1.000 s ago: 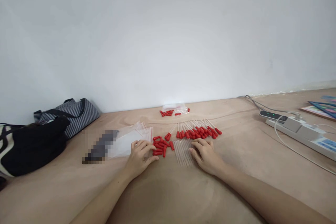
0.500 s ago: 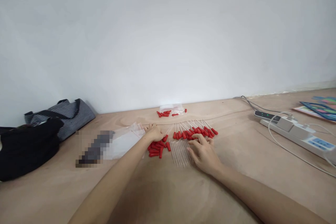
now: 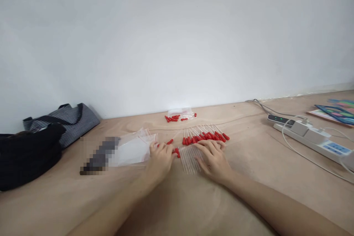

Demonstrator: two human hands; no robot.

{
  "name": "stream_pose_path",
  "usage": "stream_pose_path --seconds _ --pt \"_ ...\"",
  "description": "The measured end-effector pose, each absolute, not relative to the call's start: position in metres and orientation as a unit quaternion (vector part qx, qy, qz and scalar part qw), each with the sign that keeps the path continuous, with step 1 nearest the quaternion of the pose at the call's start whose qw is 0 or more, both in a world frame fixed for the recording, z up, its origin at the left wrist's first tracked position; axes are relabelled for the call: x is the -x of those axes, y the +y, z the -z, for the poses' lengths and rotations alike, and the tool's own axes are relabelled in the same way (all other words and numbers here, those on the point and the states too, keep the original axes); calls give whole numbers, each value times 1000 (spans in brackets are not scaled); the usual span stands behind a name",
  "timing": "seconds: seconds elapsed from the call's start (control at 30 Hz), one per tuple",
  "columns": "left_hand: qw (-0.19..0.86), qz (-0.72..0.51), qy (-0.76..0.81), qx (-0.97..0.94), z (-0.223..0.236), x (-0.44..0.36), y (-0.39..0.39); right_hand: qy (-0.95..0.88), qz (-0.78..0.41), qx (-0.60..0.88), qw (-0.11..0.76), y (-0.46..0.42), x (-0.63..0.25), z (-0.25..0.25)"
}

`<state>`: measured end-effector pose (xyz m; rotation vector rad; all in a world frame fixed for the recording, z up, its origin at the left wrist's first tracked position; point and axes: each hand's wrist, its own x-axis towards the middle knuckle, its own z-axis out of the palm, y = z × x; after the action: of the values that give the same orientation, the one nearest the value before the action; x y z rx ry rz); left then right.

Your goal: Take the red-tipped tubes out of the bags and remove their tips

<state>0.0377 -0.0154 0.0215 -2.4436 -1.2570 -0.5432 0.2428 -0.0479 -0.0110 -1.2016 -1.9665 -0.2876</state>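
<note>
"What's changed?"

"My left hand (image 3: 161, 160) is back over the loose red caps (image 3: 177, 151); I can't tell its grip."

"The other?"

"My right hand (image 3: 216, 160), grip loosely open, stays over clear tubes (image 3: 188, 160) on the counter (image 3: 193, 206)."

A plain pale grey-white wall (image 3: 177, 40), softly and unevenly lit, stands behind a light brown wood-grained bench (image 3: 249, 132), brightest around its middle.
</note>
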Motion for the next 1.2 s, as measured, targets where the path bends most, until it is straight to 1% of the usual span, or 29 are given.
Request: stream_pose_path --seconds 0.1,0.17,0.27,0.4,0.57,0.73,0.9,1.03,1.2 --pt "204 248 -375 870 1 -41 -31 -805 142 428 386 -50 -239 13" --pt "202 281 -356 868 9 -45 -35 -822 143 406 374 -49 -237 17" --pt "176 325 -350 861 11 -48 -38 -836 139 397 352 -48 -234 21" --pt "161 367 -352 846 9 -49 -38 -833 151 404 345 -47 -231 21" --pt "181 378 -346 840 10 -49 -37 -843 169 400 317 -48 -231 18" --pt "180 388 -340 837 11 -50 -37 -843 186 396 312 -49 -228 16" --pt "183 370 -350 841 10 -50 -38 -847 190 390 306 -49 -227 19" --pt "196 346 -353 847 11 -49 -37 -865 189 364 287 -47 -230 20" --pt "185 352 -345 850 13 -48 -35 -880 177 358 256 -45 -234 16"
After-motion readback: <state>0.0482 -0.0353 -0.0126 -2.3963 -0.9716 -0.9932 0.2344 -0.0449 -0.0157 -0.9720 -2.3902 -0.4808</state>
